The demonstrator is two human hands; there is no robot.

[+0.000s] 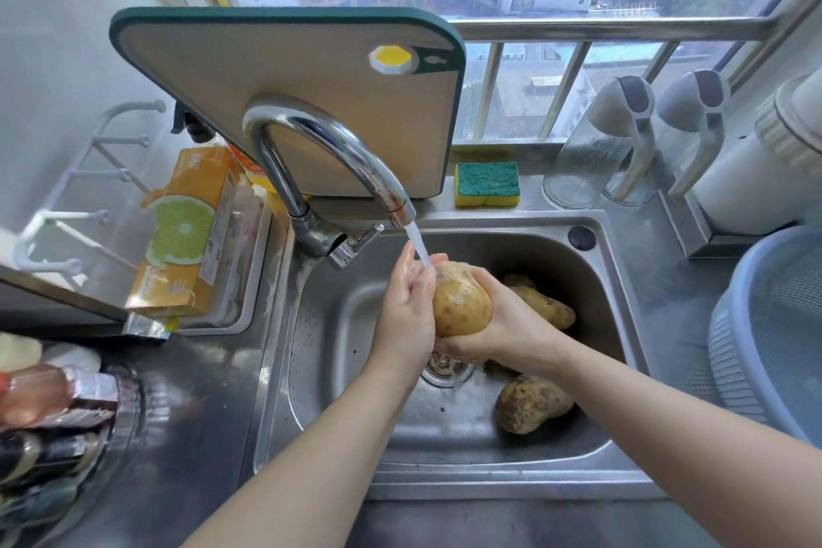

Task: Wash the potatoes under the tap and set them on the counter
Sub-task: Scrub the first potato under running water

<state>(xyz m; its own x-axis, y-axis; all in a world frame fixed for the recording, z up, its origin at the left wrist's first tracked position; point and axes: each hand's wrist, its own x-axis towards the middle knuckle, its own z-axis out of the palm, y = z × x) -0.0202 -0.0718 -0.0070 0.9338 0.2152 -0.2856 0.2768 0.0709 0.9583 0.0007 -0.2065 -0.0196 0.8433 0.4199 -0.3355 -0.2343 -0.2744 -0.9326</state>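
On the far left an orange box (187, 236) with a lime picture stands by the steel counter (191, 405). Next comes the curved tap (320, 147), in front of a cutting board (284, 71) that leans at the window. Water (419, 242) runs from the tap onto our hands.

Our left hand (407, 303) lies flat against the side of the wet potato (460, 303). Its fingers are mostly straight, so it presses and does not grab. Our right hand (502, 327) cups the potato from below, with its fingers curled round it. The potato is up in the air over the sink (338, 325), right under the water.

Further right, a long potato (545, 307) lies at the back of the sink, and a muddy potato (529, 403) lies nearer to us. We think both still need a wash. We see no potato on the counter yet. A blue basin (778, 325) sits at the far right.

Here is what could go wrong. The potato is wet and only one hand really holds it, so it could slip and drop onto the dirty ones. The water lands on a round top, so it could splash out over the counter and the box.
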